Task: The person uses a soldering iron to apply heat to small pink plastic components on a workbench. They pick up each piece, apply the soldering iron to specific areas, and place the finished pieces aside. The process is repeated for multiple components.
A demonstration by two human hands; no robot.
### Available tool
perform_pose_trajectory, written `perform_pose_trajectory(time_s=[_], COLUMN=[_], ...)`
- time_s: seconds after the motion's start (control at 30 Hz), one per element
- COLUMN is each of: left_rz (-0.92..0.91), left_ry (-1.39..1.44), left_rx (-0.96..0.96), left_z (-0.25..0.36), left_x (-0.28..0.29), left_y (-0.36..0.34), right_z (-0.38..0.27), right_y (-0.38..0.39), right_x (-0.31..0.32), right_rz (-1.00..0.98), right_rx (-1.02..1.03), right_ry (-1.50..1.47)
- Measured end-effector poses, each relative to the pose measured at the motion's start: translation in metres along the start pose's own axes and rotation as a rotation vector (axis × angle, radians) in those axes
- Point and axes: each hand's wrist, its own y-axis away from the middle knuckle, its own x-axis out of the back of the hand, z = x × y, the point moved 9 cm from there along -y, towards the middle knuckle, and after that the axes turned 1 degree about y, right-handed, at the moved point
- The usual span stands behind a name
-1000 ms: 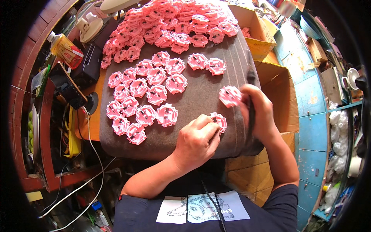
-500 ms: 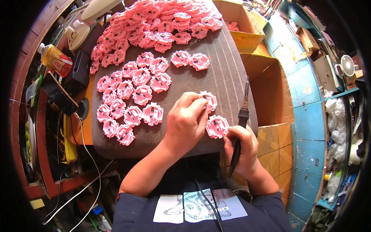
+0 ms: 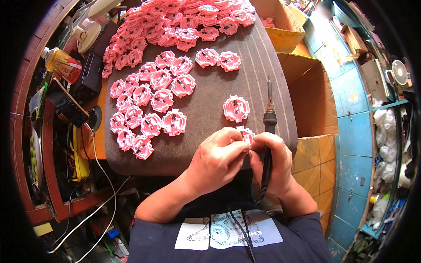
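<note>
My left hand [image 3: 215, 162] pinches a pink plastic piece [image 3: 245, 135] near the dark work surface's front edge [image 3: 175, 166]. My right hand [image 3: 274, 162] grips a black-handled soldering iron [image 3: 268, 116], tip upward, with its thumb and finger also at that piece, which is partly hidden by both hands. A loose pink piece [image 3: 236, 108] with a dark part in its middle lies just above my hands. Several similar pieces [image 3: 161, 101] are spread on the left of the surface, two more [image 3: 228, 61] higher up, and a large heap [image 3: 175, 22] covers the far end.
Open cardboard boxes [image 3: 309, 92] stand at the right beside a blue cabinet [image 3: 351, 144]. A bottle [image 3: 63, 65], a dark phone-like device on a stand [image 3: 66, 103], white cables [image 3: 105, 175] and a lamp [image 3: 85, 37] crowd the left side.
A pink piece now lies released above my hands. My left hand has moved down to meet my right at the piece near the front edge, the soldering iron still in my right hand.
</note>
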Motion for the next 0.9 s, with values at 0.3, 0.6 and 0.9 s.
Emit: perform_pose_trajectory(time_s=[0.3, 0.6, 0.9], left_rz=[0.052, 0.14, 0.144], left_ry=[0.017, 0.018, -0.022], left_rx=[0.116, 0.108, 0.067], left_z=[-0.01, -0.011, -0.005], left_x=[0.0, 0.003, 0.003], left_y=[-0.003, 0.002, 0.0], right_z=[-0.023, -0.016, -0.013], right_y=[0.018, 0.029, 0.029], right_x=[0.005, -0.005, -0.004], right_rz=[0.121, 0.099, 0.132], right_rx=[0.316, 0.316, 0.297], right_ry=[0.207, 0.271, 0.211])
